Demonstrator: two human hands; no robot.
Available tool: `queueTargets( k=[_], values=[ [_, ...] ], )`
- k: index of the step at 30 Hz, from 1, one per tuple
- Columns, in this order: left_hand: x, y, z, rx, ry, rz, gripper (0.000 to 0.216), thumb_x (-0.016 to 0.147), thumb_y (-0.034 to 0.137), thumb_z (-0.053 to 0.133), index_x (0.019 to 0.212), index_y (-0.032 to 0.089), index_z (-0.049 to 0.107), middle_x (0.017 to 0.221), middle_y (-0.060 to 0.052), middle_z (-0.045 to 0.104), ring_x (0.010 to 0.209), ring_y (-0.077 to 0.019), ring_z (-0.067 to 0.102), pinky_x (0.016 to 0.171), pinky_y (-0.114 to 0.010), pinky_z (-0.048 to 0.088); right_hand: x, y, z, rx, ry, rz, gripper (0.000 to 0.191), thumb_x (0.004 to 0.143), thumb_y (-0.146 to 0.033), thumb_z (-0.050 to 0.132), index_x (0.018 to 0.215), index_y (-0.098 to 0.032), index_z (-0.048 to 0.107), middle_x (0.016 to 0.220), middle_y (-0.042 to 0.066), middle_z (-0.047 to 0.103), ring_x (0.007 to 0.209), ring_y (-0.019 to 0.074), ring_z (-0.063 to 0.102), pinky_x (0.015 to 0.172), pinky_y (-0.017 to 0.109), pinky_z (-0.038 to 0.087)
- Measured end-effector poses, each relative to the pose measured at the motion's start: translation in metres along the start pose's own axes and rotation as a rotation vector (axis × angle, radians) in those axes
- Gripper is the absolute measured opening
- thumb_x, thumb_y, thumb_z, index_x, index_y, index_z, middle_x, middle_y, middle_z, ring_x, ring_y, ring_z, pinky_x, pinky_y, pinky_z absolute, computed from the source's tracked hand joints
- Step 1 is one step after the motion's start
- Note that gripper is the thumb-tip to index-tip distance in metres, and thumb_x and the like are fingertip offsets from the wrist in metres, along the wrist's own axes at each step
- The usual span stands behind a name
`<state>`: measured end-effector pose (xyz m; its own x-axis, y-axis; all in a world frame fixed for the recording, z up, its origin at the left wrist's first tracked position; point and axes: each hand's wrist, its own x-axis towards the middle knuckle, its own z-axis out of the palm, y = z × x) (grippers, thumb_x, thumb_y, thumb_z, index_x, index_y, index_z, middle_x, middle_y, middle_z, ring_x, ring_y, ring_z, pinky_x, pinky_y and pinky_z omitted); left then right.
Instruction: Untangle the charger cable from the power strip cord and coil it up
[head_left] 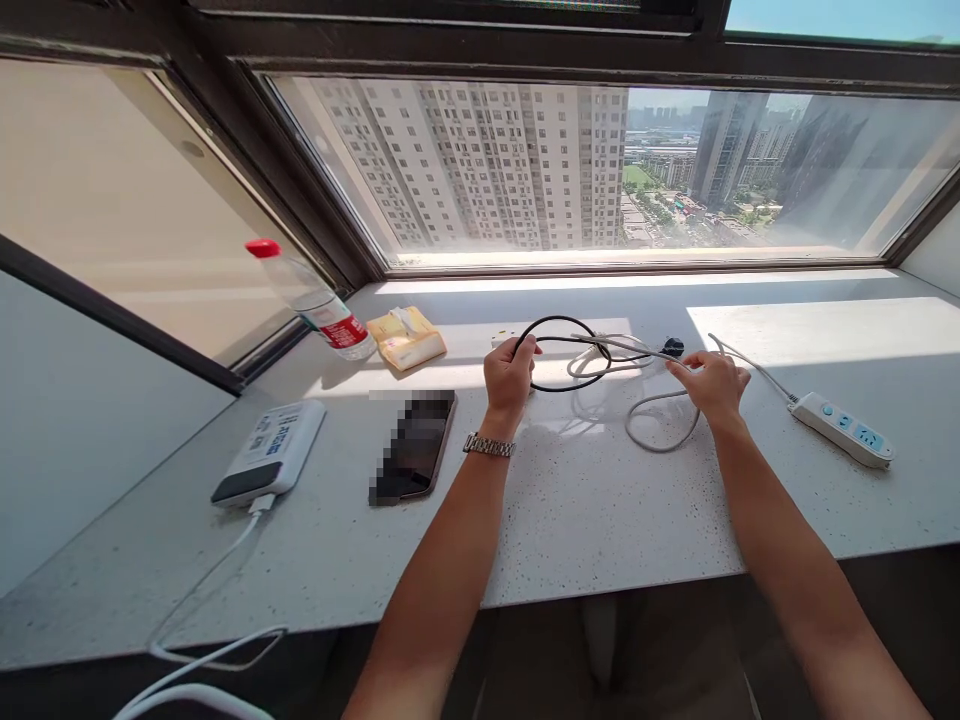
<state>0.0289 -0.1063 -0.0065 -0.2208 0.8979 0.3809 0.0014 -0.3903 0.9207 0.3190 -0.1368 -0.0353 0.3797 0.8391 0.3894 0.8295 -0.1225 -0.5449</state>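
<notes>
On the near edge of the white speckled stone sill, a thin white charging lead trails off the front and runs up to a white rectangular power bank, laid flat at the left so its cable hangs free. Just right of it a dark flat phone lies face up, apart from the hands, out of the way of the cords

Mid-sill, left hand, metal link watch on the wrist, is closed round a thin black cable loop, fingers pinching the left of the ring so the coil keeps its shape. Right hand is partly curled, fingertips gripping a grey-white cord near a small black plug end; that cord curls loose on the sill below the hand. Black and white runs cross between the two hands, held taut-ish there

Further right a white power strip with blue buttons sits flat, its own cord leading toward the right hand

Toward the window: a yellow crumpled packet and a clear plastic bottle with red cap, leaning against the frame corner, well apart from the cables
</notes>
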Motion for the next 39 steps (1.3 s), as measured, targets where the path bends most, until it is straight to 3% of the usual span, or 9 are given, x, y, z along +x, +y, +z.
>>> queueTargets(
  k=[4,8,11,15,19,26,30,34,39],
  values=[
    [0.0,0.0,0.002,-0.036,0.009,0.026,0.03,0.078,0.036,0.063,0.057,0.017,0.058,0.042,0.006,0.03,0.039,-0.006,0.025,0.039,-0.021,0.02,0.001,0.007,0.004,-0.153,-0.117,0.054,0.032,0.069,-0.049,0.065,0.085,-0.02,0.066,0.099,0.012,0.068,0.105,0.0363,0.057,0.102,0.067,0.019],
    [-0.001,0.001,0.001,-0.092,-0.028,0.052,0.032,0.078,0.04,0.065,0.057,0.017,0.056,0.042,0.008,0.027,0.038,-0.0055,0.024,0.039,-0.021,0.02,-0.007,-0.002,0.01,-0.119,-0.156,-0.124,0.027,0.074,-0.037,0.06,0.096,-0.021,0.066,0.105,0.011,0.069,0.108,0.0338,0.059,0.108,0.069,0.011],
    [-0.003,0.001,-0.001,-0.082,-0.057,0.086,0.034,0.079,0.042,0.065,0.057,0.017,0.056,0.042,0.008,0.027,0.038,-0.0056,0.024,0.039,-0.021,0.021,-0.017,-0.018,0.013,0.06,-0.166,-0.293,0.023,0.083,-0.032,0.054,0.098,-0.021,0.068,0.103,0.009,0.071,0.099,0.0278,0.063,0.107,0.058,0.029],
    [-0.007,0.0,0.002,-0.038,-0.103,0.125,0.034,0.081,0.042,0.064,0.058,0.018,0.055,0.043,0.007,0.029,0.039,-0.0062,0.025,0.04,-0.022,0.022,-0.029,-0.039,0.022,0.249,-0.199,-0.382,0.036,0.086,-0.045,0.058,0.11,-0.02,0.066,0.095,0.01,0.071,0.08,0.023,0.064,0.068,0.033,0.047],
    [-0.008,-0.003,0.006,0.008,-0.055,0.124,0.033,0.081,0.041,0.063,0.058,0.018,0.054,0.043,0.006,0.03,0.04,-0.0069,0.025,0.039,-0.022,0.021,-0.023,-0.035,0.027,0.379,-0.025,-0.356,0.038,0.094,-0.047,0.045,0.089,-0.019,0.07,0.069,0.005,0.064,0.063,0.0173,0.056,0.06,0.029,0.042],
    [-0.009,-0.002,0.01,0.053,-0.101,0.117,0.036,0.082,0.04,0.061,0.055,0.019,0.05,0.042,0.006,0.03,0.04,-0.0072,0.026,0.04,-0.022,0.022,-0.006,-0.015,0.013,0.208,0.38,-0.039,0.036,0.087,-0.048,0.052,0.088,-0.018,0.072,0.086,0.01,0.06,0.08,0.0229,0.054,0.075,0.038,0.043],
    [-0.014,0.001,0.013,0.098,-0.13,0.156,0.035,0.082,0.039,0.061,0.055,0.019,0.05,0.044,0.005,0.033,0.042,-0.0078,0.028,0.041,-0.023,0.022,-0.027,-0.041,0.017,0.134,0.125,-0.257,0.031,0.092,-0.037,0.046,0.104,-0.021,0.069,0.084,0.006,0.067,0.075,0.0203,0.059,0.082,0.038,0.041],
    [-0.017,0.002,0.013,0.117,-0.132,0.158,0.034,0.082,0.037,0.06,0.055,0.019,0.05,0.045,0.005,0.033,0.043,-0.0087,0.029,0.043,-0.024,0.022,-0.041,-0.06,0.029,0.047,-0.267,-0.389,0.023,0.089,-0.033,0.054,0.105,-0.024,0.068,0.111,0.008,0.069,0.087,0.0226,0.063,0.067,0.032,0.043],
    [-0.013,-0.004,0.014,0.171,-0.032,0.166,0.036,0.084,0.035,0.059,0.053,0.02,0.046,0.045,0.004,0.035,0.043,-0.0093,0.031,0.044,-0.024,0.024,-0.028,-0.047,0.022,0.208,-0.242,-0.396,0.025,0.081,-0.041,0.063,0.066,-0.021,0.059,0.077,0.006,0.062,0.075,0.02,0.056,0.065,0.031,0.04]
  ],
)
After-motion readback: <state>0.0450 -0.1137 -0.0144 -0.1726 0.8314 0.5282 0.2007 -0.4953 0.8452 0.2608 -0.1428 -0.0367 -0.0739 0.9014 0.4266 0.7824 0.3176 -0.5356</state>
